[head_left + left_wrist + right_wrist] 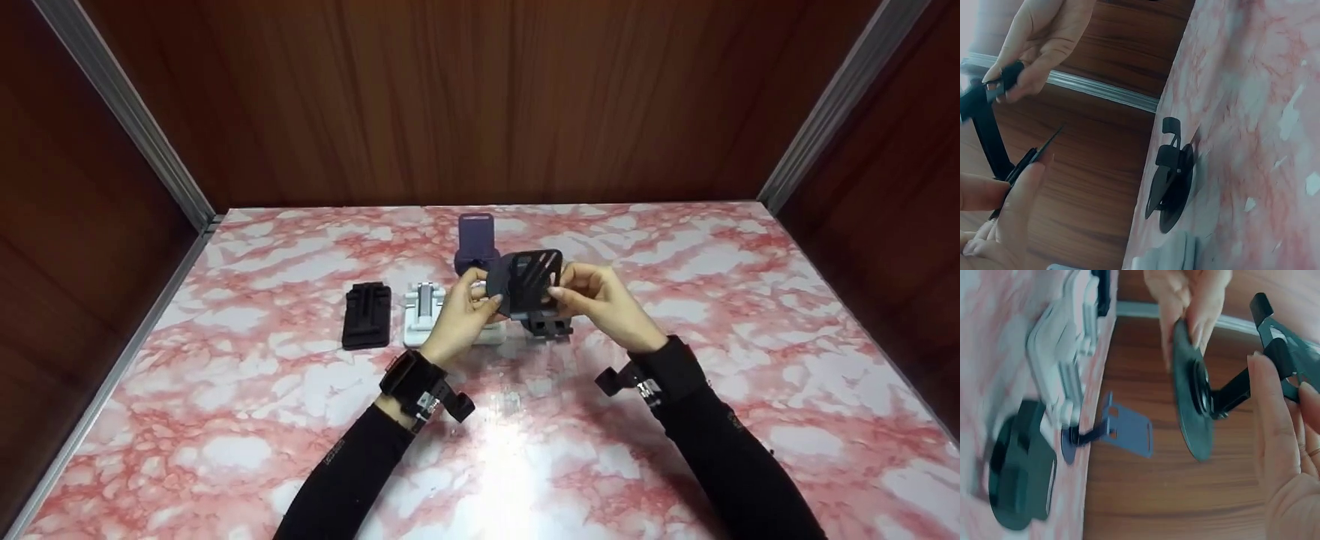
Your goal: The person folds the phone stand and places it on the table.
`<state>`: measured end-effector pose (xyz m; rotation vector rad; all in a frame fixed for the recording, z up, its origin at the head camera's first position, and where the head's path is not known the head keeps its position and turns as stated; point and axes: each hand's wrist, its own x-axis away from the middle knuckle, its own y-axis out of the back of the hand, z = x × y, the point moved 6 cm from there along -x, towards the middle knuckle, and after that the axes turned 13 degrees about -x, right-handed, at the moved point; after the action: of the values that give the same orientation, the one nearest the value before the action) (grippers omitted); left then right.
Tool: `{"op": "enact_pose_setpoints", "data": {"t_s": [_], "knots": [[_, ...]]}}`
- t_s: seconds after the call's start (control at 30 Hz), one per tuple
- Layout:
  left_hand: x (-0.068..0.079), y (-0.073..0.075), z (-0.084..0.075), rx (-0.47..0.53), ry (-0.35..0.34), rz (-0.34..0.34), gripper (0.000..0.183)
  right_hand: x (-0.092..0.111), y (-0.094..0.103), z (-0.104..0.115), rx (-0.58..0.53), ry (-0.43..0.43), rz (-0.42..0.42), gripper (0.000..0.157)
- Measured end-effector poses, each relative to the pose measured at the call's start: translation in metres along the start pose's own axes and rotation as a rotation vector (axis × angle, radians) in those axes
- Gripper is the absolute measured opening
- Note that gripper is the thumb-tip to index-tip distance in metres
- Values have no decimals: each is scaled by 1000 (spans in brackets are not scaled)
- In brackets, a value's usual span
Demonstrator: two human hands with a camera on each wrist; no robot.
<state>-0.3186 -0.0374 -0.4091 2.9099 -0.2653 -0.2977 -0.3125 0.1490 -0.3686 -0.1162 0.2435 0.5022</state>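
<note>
Both hands hold a black phone stand [534,279] above the table. My left hand [463,319] pinches the edge of its round base [1192,394] between thumb and fingers. With thumb and fingers, my right hand [606,301] grips the slotted plate at the other end. A hinged arm [1233,394] joins base and plate, extended between the hands in the right wrist view. Below the held stand, another black phone stand [1171,185] with a round base lies folded on the table.
A purple phone stand [476,238] stands open behind the hands. To the left lie a black folded stand [367,319] and a white folded stand [420,330]. Another white stand [492,334] is partly hidden by my left hand. Wood-patterned panels [480,105] enclose the marbled table [270,405].
</note>
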Motion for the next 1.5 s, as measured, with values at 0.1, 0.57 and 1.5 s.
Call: {"op": "enact_pose_setpoints", "data": {"t_s": [0.1, 0.57, 1.5], "knots": [[0, 3, -4, -64, -47, -34, 19, 1, -1, -2, -24, -17, 14, 12], [3, 10, -19, -269, -275, -128, 14, 4, -6, -11, -130, -200, 60, 9], [5, 10, -26, -274, -324, -139, 14, 4, 2, -3, 54, -177, -75, 39]]}}
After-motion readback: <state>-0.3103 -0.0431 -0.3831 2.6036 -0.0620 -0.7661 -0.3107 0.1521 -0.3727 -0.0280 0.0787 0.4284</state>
